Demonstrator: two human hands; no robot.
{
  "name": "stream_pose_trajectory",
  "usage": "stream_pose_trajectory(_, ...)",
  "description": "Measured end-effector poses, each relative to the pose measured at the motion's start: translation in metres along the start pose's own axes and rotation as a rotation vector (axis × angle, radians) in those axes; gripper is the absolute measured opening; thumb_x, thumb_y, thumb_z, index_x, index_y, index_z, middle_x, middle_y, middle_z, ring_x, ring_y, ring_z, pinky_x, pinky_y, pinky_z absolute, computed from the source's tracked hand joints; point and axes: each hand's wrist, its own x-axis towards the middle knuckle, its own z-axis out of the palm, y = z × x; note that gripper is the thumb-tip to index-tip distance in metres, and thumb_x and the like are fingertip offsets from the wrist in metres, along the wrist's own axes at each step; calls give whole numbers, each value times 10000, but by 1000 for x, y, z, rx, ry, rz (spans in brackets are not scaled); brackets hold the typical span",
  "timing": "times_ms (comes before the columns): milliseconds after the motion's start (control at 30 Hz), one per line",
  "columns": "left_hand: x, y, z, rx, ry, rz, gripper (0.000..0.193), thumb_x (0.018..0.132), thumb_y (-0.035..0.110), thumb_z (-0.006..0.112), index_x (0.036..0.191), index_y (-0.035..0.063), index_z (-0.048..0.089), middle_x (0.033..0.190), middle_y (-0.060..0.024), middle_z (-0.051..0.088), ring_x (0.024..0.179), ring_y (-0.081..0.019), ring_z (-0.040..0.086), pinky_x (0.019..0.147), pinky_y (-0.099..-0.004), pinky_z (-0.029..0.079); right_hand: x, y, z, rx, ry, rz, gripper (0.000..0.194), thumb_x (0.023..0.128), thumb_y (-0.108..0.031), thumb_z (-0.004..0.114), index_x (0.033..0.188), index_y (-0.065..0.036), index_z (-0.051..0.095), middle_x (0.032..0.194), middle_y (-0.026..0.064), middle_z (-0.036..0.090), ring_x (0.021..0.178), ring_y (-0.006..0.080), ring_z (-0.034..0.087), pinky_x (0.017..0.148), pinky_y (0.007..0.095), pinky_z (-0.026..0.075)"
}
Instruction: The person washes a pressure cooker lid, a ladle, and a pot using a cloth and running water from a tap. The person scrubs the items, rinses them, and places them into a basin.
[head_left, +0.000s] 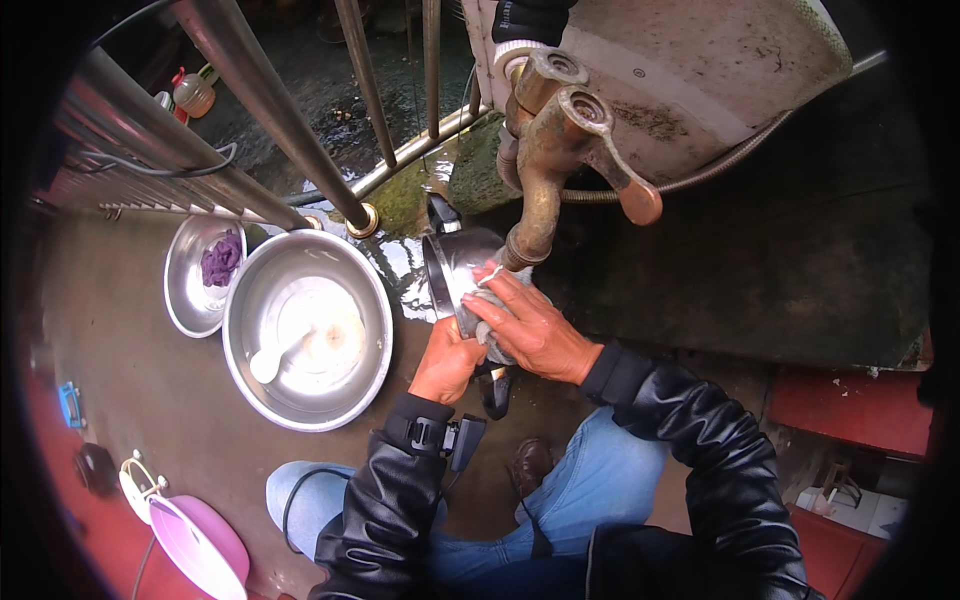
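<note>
A steel pot (451, 271) with black handles is tilted on its side below an old brass tap (541, 172). My left hand (448, 361) grips the pot's rim near the lower handle. Spread over the pot's outer side, my right hand (536, 322) presses a wet grey cloth (491, 330) against it; part of the cloth shows between and beside the fingers. The tap's spout ends just above the cloth. To the left, a large metal basin (382, 352) holds a white spoon or ladle (266, 365) and a little cloudy liquid.
A smaller metal basin (180, 300) with a purple cloth (222, 259) stands beside the large one. Metal railing bars (277, 112) rise at the upper left. A dark slab (750, 262) lies to the right, and a pink basin (202, 544) is at the lower left.
</note>
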Motion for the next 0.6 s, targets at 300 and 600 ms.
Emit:
stream_pose_trajectory(300,-8,-1,5,183,-4,10,419,635,-87,398,966,-59,653,752,6,599,613,-72,507,537,-207,382,42,96,41,167,14,271,350,933,-166,438,1257,-45,489,1233,230,499,1167,373,471,966,405,402)
stream_pose_trajectory(600,-11,-10,-4,105,166,-58,292,662,-89,431,868,-16,625,686,20,556,529,-31,390,465,-219,264,5,19,44,72,-18,382,453,908,-273,489,1257,16,460,1308,272,411,1216,416,396,1013,441,340)
